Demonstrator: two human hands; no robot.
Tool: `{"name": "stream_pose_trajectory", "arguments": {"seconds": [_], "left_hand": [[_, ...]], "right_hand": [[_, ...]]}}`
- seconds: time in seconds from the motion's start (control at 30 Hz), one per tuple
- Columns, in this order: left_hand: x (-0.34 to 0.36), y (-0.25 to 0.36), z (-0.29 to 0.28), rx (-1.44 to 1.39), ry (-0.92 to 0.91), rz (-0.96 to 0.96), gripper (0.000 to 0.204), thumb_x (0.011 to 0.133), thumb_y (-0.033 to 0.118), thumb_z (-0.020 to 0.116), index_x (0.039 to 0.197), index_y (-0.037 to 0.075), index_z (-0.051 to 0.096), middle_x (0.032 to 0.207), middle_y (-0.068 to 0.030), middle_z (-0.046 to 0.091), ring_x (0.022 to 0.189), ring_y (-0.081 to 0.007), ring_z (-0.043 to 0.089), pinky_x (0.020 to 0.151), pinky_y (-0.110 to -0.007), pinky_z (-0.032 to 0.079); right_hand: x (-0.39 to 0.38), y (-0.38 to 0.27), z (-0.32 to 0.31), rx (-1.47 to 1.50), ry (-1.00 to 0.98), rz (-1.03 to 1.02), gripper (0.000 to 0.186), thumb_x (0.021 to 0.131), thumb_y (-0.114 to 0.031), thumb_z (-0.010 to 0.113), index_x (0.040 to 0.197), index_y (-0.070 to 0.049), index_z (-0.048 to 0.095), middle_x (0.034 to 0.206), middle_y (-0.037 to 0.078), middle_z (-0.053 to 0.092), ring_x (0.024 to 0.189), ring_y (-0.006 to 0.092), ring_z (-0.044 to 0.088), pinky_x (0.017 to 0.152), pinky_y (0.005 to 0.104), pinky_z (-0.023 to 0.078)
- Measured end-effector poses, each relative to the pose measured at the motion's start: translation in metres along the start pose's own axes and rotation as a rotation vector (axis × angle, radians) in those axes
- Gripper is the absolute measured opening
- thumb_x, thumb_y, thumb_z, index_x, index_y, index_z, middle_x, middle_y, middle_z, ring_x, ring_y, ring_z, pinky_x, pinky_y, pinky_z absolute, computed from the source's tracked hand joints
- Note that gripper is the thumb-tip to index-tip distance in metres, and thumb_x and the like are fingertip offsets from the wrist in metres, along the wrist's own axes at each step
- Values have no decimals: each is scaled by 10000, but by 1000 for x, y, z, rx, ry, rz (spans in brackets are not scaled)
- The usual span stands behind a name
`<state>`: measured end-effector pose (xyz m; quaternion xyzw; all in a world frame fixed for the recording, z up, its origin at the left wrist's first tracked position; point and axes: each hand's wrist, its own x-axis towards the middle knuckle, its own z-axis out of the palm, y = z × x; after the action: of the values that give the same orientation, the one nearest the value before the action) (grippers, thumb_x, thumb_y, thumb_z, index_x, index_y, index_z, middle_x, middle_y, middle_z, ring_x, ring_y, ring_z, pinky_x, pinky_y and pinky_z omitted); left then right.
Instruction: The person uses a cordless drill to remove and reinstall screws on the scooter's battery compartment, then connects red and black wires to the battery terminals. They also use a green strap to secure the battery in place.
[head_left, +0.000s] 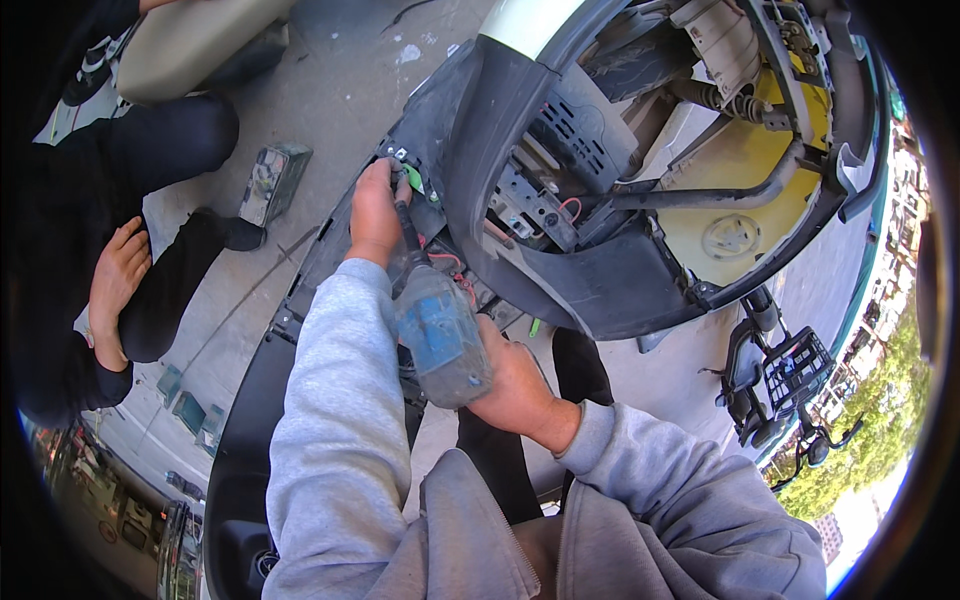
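Note:
My right hand (515, 385) grips a grey and blue power driver (440, 340) with a long dark shaft (408, 225) pointing up and away from me. At the shaft's far end, my left hand (375, 210) has its fingers closed beside a small bracket and a green piece (420, 185); exactly what they hold is hidden. Both hands are over the dark plastic deck (325, 260) of a partly stripped scooter. Red wires (460, 268) lie beside the driver. The curved black body panel (490, 110) rises just right of my left hand, around exposed metal brackets (535, 205).
At left, another person in dark clothes, with a hand (120, 260) on their leg, sits near a padded seat (190, 45) and a boxy object (270, 190) on concrete. A yellowish inner panel (730, 240) fills the scooter's front. A dark bicycle-like vehicle (770, 380) stands at right.

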<state>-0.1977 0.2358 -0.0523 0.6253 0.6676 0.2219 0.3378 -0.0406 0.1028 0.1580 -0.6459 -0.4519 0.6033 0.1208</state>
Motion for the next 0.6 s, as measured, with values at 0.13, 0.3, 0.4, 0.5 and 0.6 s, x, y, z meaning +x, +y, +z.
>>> {"name": "stream_pose_trajectory", "arguments": {"seconds": [0.13, 0.3, 0.4, 0.5, 0.6], "left_hand": [[-12, -5, -16, -480, -13, -404, 137, 835, 70, 626, 968, 42, 607, 784, -76, 586, 673, -168, 541, 636, -316, 451], [-60, -3, -60, -1495, -109, -656, 132, 896, 162, 541, 816, 69, 590, 764, -31, 516, 741, -124, 475, 642, -263, 379], [-90, 12, -58, -1355, -38, -810, 258, 953, 237, 518, 760, 72, 565, 684, -20, 485, 638, -118, 456, 554, -270, 353], [-112, 36, -33, -1025, -107, -877, 340, 987, 327, 541, 765, 73, 580, 561, 66, 385, 441, -62, 318, 414, -251, 231], [-138, 66, 13, -1015, -118, -921, 222, 985, 242, 565, 827, 89, 595, 564, 99, 370, 417, -25, 279, 386, -228, 188]], "right_hand": [[-35, 38, -30, -142, -170, -120, 583, 774, -264, 743, 1208, -42, 424, 840, 232, 674, 805, 443, 651, 692, 505, 514], [-83, 82, -77, -347, -324, 51, 509, 771, -295, 733, 1153, -81, 473, 839, 204, 683, 783, 414, 663, 680, 494, 521], [-103, 123, -97, -516, -342, 93, 473, 769, -280, 723, 1138, -92, 495, 853, 194, 687, 792, 398, 670, 687, 495, 520], [-118, 180, -114, -631, -279, 163, 455, 768, -255, 712, 1137, -90, 503, 864, 194, 685, 812, 397, 670, 702, 495, 518], [-124, 248, -134, -668, -173, 186, 428, 775, -165, 659, 1153, -61, 488, 889, 228, 666, 844, 429, 654, 758, 509, 511]]}}
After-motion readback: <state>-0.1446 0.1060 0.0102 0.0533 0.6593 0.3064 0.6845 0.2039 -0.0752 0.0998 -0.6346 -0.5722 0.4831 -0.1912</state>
